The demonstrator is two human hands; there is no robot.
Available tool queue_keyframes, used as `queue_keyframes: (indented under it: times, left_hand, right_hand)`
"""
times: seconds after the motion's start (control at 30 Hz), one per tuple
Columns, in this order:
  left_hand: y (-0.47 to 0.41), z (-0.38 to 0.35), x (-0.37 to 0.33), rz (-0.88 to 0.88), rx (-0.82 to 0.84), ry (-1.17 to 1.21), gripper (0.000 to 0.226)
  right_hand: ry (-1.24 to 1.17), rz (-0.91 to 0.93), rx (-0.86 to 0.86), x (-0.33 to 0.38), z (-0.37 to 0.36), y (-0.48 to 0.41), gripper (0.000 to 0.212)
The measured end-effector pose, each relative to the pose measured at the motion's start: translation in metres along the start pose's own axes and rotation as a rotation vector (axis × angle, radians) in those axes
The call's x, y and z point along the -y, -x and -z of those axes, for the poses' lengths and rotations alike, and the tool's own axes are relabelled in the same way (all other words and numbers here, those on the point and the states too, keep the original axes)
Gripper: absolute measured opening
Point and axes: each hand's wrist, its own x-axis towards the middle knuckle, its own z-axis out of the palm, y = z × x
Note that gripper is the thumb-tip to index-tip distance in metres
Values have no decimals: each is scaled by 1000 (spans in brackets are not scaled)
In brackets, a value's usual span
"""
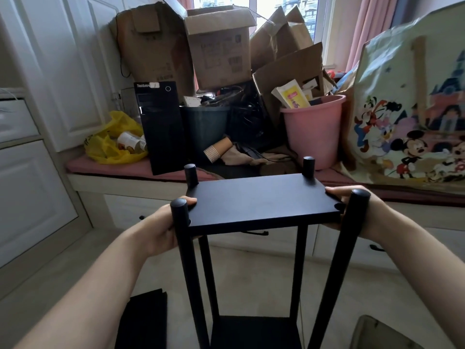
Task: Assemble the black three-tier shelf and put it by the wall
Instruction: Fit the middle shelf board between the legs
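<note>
We hold the black shelf [297, 268] by its top board [259, 205], left hand [163, 222] and right hand [358, 210] each curled round 1 short end, in front of the window bench [120, 182]. We judge it stiff and probably light; this grip suits.

Take the pink bucket [313, 129] on the window seat [83, 165] as your mark. You will see a yellow-fronted packet [294, 96] and other papers standing in it. To its left a stack of brown paper cups [217, 149] lies on its side in front of a dark bin [205, 124]. Further left stands a black computer tower [161, 127]. Beyond the tower is a yellow plastic bag [113, 142] with containers in it. Behind the bucket, open cardboard boxes [219, 46] are piled against the window. Just to the bucket's right leans a large cartoon-printed bag [412, 109], with a pink curtain [372, 26] above it. Far to the bucket's left you have white cabinet doors [75, 71] and drawers.
</note>
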Motion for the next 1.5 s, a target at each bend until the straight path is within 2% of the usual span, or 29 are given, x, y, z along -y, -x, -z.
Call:
queue_keyframes:
  times: [0.07, 0.13, 0.27, 0.33, 0.4, 0.57, 0.67, 0.77, 0.87, 0.93, 1.0, 1.07, 1.2, 1.27, 1.37, 1.5]
  left_hand:
    - [-3, 1, 1, 14, 5, 11, 55]
    - [-6, 2, 4, 14, 5, 9, 61]
    - [-8, 6, 12, -5, 63, 27, 41]
    - [-10, 6, 15, -20, 71, 16, 40]
    - [-10, 5, 17, -33, 57, 25, 38]
    - [-8, -2, 23, -80, 31, 44, 17]
    - [-7, -5, 25, -100, 15, 51, 17]
    - [-6, -8, 27, -131, -11, 71, 28]
    - [-6, -10, 28, -152, 2, 74, 32]
    - [-7, -9, 28, -144, 20, 81, 26]
    - [-8, -5, 27, -132, 41, 71, 17]
    - [-8, 0, 25, -116, 70, 46, 16]
    - [-7, 10, 23, -78, 129, -24, 45]
    - [-7, 13, 23, -73, 156, -53, 49]
    - [-8, 15, 26, -49, 142, -85, 59]
    - [-6, 13, 32, 2, 153, -84, 66]
  right_hand:
    - [-3, -14, -39, -4, -1, -1, 23]
    - [7, -25, -69, -5, -1, -1, 21]
    - [57, -45, -117, -15, 0, 0, 17]
    - [66, -43, -143, -19, 0, 1, 18]
    - [54, -42, -166, -20, -1, 1, 19]
    - [9, 8, -260, -24, -5, -3, 23]
    - [7, 122, -400, -31, -3, -7, 23]
    - [27, 259, -533, -37, 1, -7, 31]
    - [-8, 279, -468, -44, 5, -5, 49]
    - [-38, 279, -392, -45, 9, -6, 64]
    - [-35, 267, -364, -43, 10, -7, 70]
    - [-4, 235, -369, -40, 9, -5, 65]
    - [61, 203, -415, -38, 9, -7, 29]
    - [83, 159, -395, -37, 8, -6, 19]
    - [110, 47, -333, -40, 9, -8, 26]
    - [201, -61, -282, -56, 15, -8, 22]
